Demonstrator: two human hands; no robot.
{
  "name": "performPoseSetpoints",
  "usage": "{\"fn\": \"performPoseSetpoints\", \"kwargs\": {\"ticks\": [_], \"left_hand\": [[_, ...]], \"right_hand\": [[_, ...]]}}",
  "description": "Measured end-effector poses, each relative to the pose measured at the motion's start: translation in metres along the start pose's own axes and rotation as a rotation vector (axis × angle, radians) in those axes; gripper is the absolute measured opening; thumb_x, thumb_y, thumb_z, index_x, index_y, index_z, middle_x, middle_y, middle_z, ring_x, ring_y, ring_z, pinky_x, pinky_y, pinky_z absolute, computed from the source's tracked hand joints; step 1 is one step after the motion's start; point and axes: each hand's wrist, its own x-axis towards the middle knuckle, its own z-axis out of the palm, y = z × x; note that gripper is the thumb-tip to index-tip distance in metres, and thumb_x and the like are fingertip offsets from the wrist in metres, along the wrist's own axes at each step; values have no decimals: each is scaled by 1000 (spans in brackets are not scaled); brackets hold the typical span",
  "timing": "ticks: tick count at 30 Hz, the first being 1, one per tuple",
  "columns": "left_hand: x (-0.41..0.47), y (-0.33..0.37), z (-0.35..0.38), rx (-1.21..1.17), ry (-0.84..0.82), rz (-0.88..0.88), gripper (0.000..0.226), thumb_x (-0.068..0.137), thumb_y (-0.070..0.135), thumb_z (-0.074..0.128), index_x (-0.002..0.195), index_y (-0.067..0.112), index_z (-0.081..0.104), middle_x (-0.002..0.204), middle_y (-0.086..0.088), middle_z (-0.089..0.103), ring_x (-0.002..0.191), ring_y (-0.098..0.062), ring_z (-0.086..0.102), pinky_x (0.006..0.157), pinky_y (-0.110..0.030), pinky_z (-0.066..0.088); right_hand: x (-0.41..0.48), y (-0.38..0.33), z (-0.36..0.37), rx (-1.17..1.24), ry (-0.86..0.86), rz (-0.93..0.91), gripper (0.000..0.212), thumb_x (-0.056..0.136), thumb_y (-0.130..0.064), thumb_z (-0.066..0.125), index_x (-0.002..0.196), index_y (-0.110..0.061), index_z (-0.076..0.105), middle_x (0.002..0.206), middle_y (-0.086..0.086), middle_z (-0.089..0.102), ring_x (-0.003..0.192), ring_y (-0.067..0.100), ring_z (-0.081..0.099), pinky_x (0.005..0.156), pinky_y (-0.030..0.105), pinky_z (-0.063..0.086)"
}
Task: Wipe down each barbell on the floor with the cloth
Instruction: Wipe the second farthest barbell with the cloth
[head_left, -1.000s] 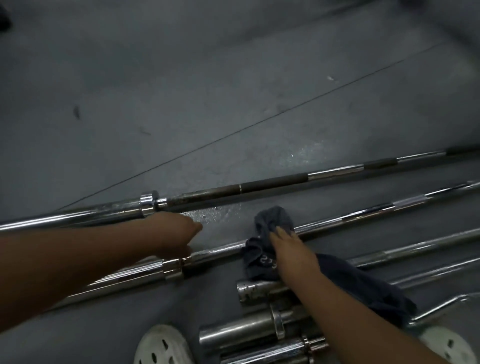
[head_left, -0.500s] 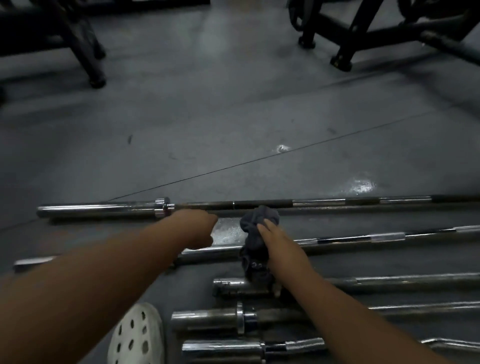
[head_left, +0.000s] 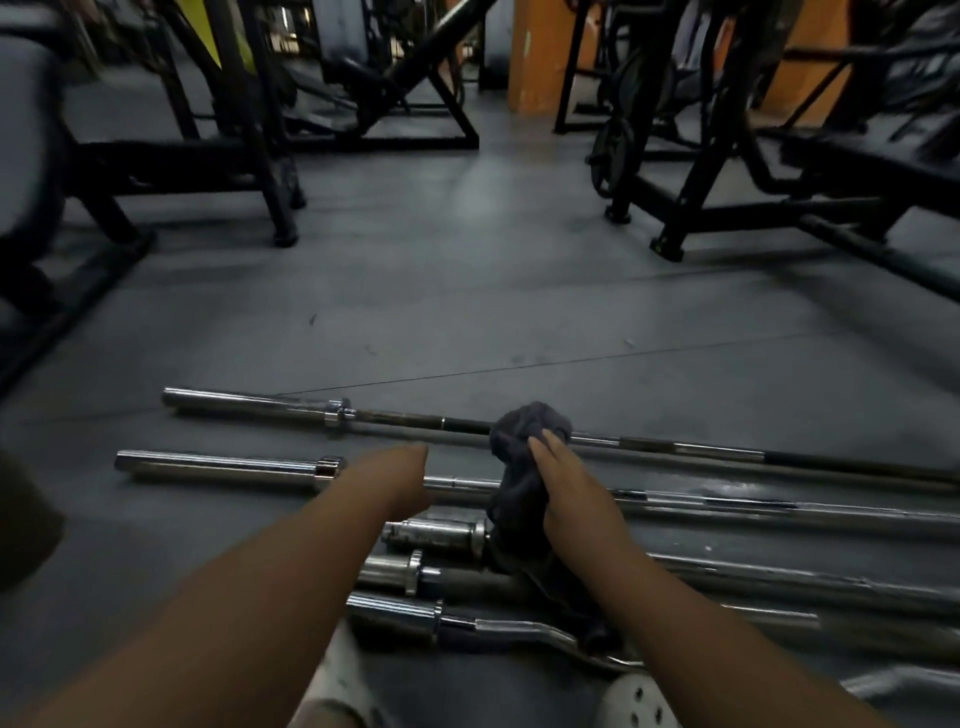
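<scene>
Several chrome barbells lie side by side on the grey floor. My right hand (head_left: 569, 493) holds a dark grey cloth (head_left: 522, 431), whose bunched top lies on the shaft of the farthest barbell (head_left: 249, 401); the rest of the cloth hangs down over the nearer bars. My left hand (head_left: 408, 486) grips the shaft of the second barbell (head_left: 218, 464), just right of its collar. Its fingers are hidden behind the hand. Shorter bars (head_left: 436, 535) and a curl bar (head_left: 519, 631) lie closest to me.
Black gym machine frames (head_left: 691, 208) and a bench frame (head_left: 171, 166) stand on the floor beyond the bars, with an orange pillar (head_left: 540, 57) behind. My white perforated shoes (head_left: 636, 701) show at the bottom edge. Open grey floor (head_left: 467, 312) lies between the bars and the machines.
My view has tilted up, bringing the machines into sight. My right hand has carried the cloth from the second barbell's shaft up onto the farthest one. My left hand stays on the second barbell.
</scene>
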Motion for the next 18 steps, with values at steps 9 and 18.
{"fn": "performPoseSetpoints", "kwargs": {"ticks": [9, 18], "left_hand": [[-37, 37, 52, -39, -17, -22, 57, 90, 29, 60, 141, 15, 38, 146, -7, 45, 127, -27, 51, 99, -37, 45], [59, 69, 80, -54, -82, 48, 53, 88, 34, 59, 136, 17, 44, 139, -7, 51, 122, -26, 55, 98, -40, 48]], "right_hand": [[-47, 11, -14, 12, 104, 8, 76, 89, 5, 45, 157, -22, 23, 165, -5, 8, 148, 21, 25, 115, 32, 30], [-12, 68, 30, 20, 50, 96, 80, 85, 7, 47, 156, -19, 23, 165, -3, 10, 151, 15, 13, 117, 36, 32]]}}
